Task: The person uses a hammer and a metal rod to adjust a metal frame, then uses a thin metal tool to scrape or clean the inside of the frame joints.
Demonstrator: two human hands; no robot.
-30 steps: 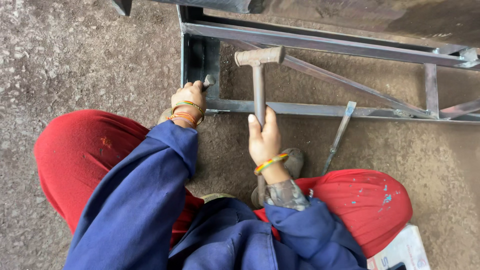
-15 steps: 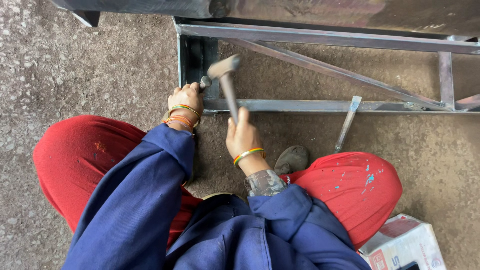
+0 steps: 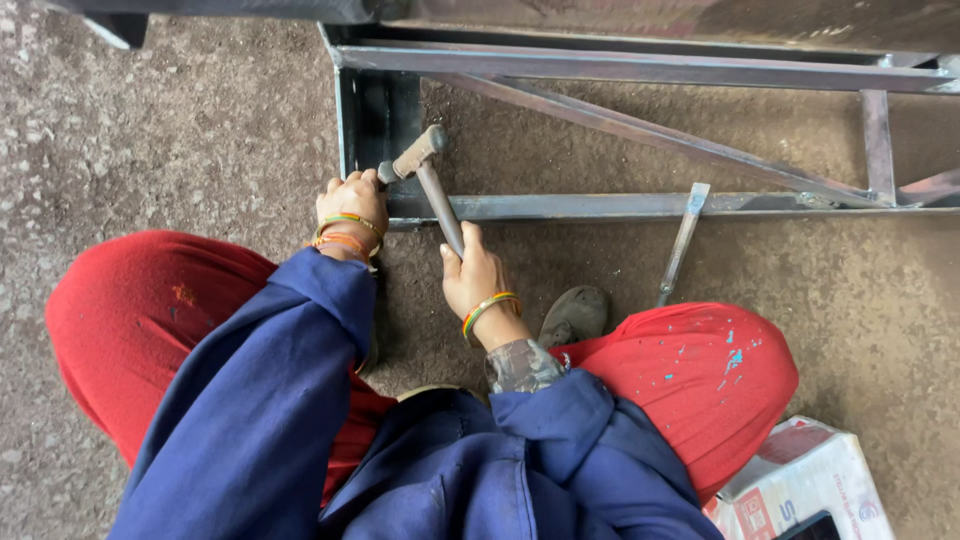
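Note:
My right hand (image 3: 472, 272) grips the handle of a hammer (image 3: 428, 176). The hammer's head rests down against the end of a small metal tool, probably a chisel (image 3: 385, 173), that my left hand (image 3: 351, 200) holds shut at the near left corner of a grey steel frame (image 3: 640, 206). The tool is mostly hidden inside my fist. Both wrists wear coloured bangles, and my sleeves are blue.
The steel frame lies on rough concrete ground and runs right with a diagonal brace (image 3: 660, 140). A loose metal bar (image 3: 682, 243) leans against its near rail. My red-trousered knees and a shoe (image 3: 574, 314) are below. A cardboard box (image 3: 812, 482) sits at bottom right.
The hammer swung down from a raised position over the frame onto the tool in my left hand. My right hand moved left and down. The left hand stayed in place.

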